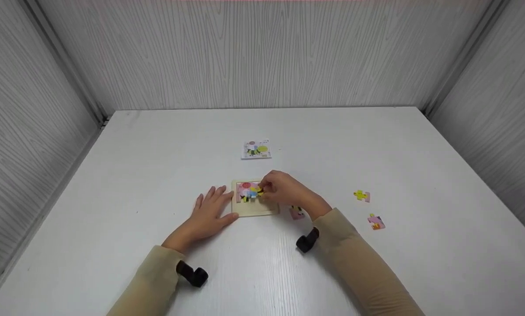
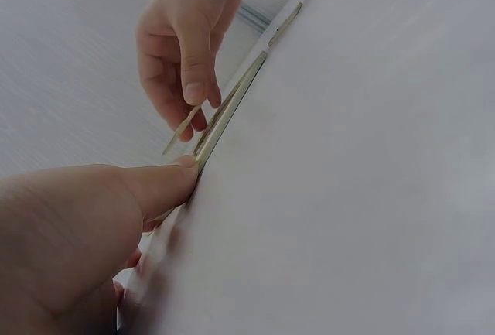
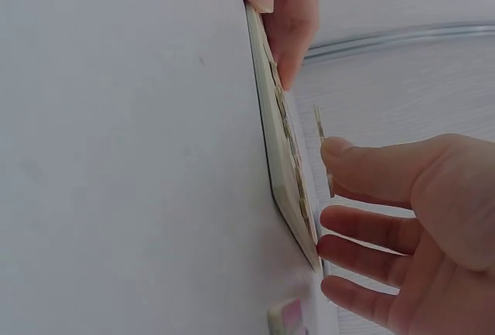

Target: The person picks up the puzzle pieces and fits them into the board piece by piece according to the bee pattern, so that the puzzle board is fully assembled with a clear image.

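Grey wood-grain walls (image 1: 262, 52) border a white desk (image 1: 157, 175) where, watching remotely, I see the right grip (image 1: 284, 188) pinching a thin piece (image 2: 180, 131), likely light, stiff and best held by its edges, just above the tray (image 1: 254, 210), while the left grip (image 1: 209, 214), fingers spread, touches the tray's left side.

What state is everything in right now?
Pale wooden puzzle tray: partly filled, near side bare.
Thin pale jigsaw piece: held above the tray, not seated.
Yellow-and-pink jigsaw piece: loose, face up.
Pink-and-orange jigsaw piece: loose, face up.
Pink-and-black jigsaw piece: loose, partly hidden.
White square bee card: flat, picture up.
Left-hand grip: fingers spread, touching the tray.
Right-hand grip: pinching the thin piece.
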